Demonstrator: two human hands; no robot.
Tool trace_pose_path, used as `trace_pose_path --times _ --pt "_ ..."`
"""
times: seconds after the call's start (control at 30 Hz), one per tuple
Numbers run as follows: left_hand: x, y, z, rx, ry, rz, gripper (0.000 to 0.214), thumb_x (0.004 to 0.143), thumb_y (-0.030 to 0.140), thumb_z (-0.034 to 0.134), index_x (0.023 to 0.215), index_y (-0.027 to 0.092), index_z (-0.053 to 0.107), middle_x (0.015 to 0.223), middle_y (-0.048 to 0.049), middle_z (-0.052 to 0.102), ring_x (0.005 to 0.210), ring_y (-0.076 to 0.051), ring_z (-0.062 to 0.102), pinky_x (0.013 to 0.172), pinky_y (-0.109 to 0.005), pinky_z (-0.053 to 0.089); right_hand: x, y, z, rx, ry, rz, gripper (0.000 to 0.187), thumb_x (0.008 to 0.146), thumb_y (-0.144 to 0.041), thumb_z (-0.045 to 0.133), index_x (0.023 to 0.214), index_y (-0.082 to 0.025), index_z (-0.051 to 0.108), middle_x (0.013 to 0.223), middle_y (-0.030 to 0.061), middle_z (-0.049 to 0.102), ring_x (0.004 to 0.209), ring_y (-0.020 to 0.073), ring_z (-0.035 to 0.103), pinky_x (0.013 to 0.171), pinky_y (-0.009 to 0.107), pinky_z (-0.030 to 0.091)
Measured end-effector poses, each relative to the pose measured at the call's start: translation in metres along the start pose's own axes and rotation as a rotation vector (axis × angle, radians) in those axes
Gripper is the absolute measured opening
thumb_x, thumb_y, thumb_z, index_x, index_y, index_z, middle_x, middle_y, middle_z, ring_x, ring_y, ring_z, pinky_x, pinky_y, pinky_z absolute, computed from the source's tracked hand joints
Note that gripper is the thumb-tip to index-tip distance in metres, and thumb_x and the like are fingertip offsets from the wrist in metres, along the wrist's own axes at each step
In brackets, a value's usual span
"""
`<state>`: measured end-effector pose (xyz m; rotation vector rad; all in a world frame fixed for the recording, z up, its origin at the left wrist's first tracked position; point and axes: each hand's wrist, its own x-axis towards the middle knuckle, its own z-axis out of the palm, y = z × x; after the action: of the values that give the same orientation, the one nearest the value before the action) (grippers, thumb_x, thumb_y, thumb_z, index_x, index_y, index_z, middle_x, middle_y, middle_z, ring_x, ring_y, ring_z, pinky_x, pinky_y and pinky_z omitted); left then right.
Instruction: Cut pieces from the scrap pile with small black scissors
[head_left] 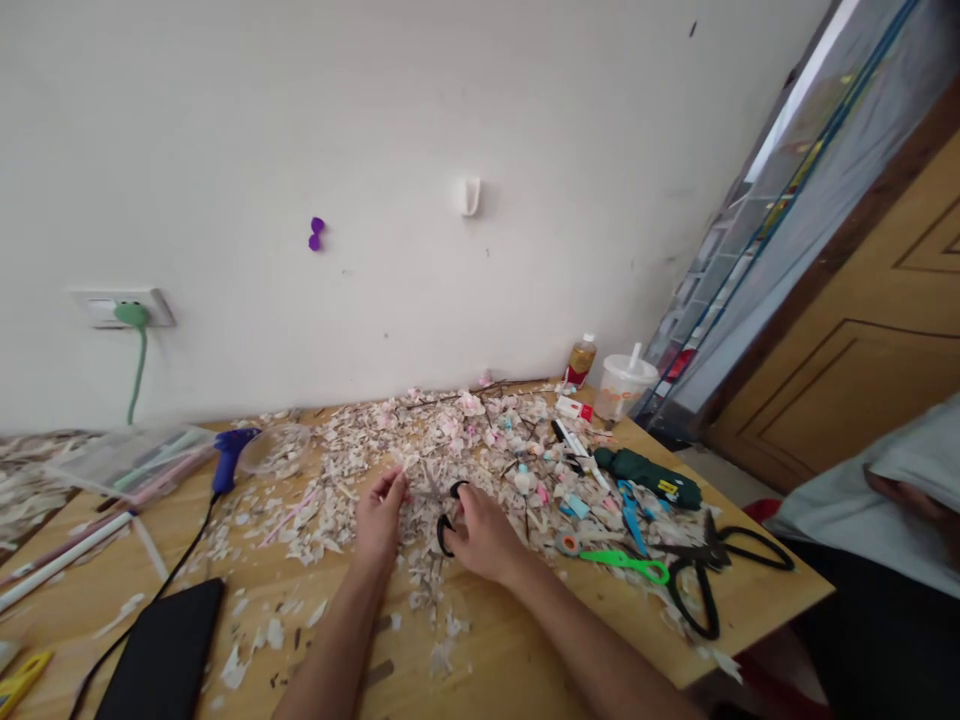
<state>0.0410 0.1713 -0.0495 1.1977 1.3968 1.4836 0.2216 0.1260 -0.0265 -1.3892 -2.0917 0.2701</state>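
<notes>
My right hand grips a pair of small scissors by their black handles. Their blades point up and left over a heap of pale paper scraps. Just left of the blades, my left hand is closed with thumb and fingertips pinched together. Whatever lies between those fingertips is too small to make out against the scraps. Pink blossom-like flowers on thin twigs lie in the heap beyond both hands.
At left are a blue glue gun, a clear bowl and a black tablet-like slab. At right lie large black-handled scissors, a green-handled tool, a dark green folded umbrella, a plastic cup and a bottle.
</notes>
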Motion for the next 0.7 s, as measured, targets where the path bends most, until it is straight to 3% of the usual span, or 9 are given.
trace_pose_path --times 0.1,0.17,0.37,0.5,0.7 --pt "-0.004 -0.004 0.002 -0.226 -0.032 -0.045 0.042 0.073 0.047 0.067 0.102 0.018 0.064 0.067 0.0009 0.060 0.061 -0.012 0.054 0.062 -0.023 0.042 0.012 0.003 0.019 -0.008 -0.017 0.021 0.023 0.077 -0.031 0.057 0.094 -0.019 0.047 0.089 0.0042 0.053 0.083 0.0192 0.049 0.075 0.031 0.039" --pt "-0.005 -0.005 0.003 -0.259 -0.050 -0.052 0.037 0.073 0.043 0.068 0.100 0.018 0.065 0.066 0.0014 0.061 0.061 -0.011 0.054 0.062 -0.022 0.041 0.018 0.007 0.024 -0.027 -0.015 0.023 0.023 0.077 -0.029 0.057 0.096 -0.019 0.048 0.089 0.0046 0.054 0.084 0.0193 0.050 0.075 0.030 0.039" --pt "-0.002 -0.007 0.008 -0.416 -0.026 -0.124 0.032 0.069 0.039 0.072 0.089 0.016 0.065 0.068 0.0010 0.060 0.060 -0.011 0.054 0.063 -0.024 0.044 0.023 0.021 0.026 -0.115 0.030 0.052 0.025 0.079 -0.027 0.056 0.101 -0.018 0.049 0.095 0.0071 0.056 0.089 0.0212 0.050 0.079 0.032 0.038" --pt "-0.004 -0.004 0.012 -0.545 -0.068 -0.167 0.025 0.072 0.038 0.069 0.084 0.018 0.059 0.066 0.0021 0.058 0.061 -0.011 0.053 0.063 -0.023 0.043 0.019 0.024 0.025 -0.109 -0.012 0.035 0.017 0.081 -0.026 0.055 0.096 -0.020 0.051 0.092 0.0051 0.058 0.085 0.0190 0.051 0.075 0.029 0.037" --pt "-0.010 0.001 0.014 -0.522 -0.157 -0.140 0.026 0.075 0.037 0.066 0.092 0.020 0.055 0.056 0.0070 0.047 0.049 -0.008 0.043 0.051 -0.020 0.034 0.017 0.023 0.022 -0.114 -0.067 0.050 0.014 0.082 -0.026 0.054 0.095 -0.020 0.051 0.089 0.0043 0.060 0.082 0.0181 0.053 0.072 0.028 0.035"
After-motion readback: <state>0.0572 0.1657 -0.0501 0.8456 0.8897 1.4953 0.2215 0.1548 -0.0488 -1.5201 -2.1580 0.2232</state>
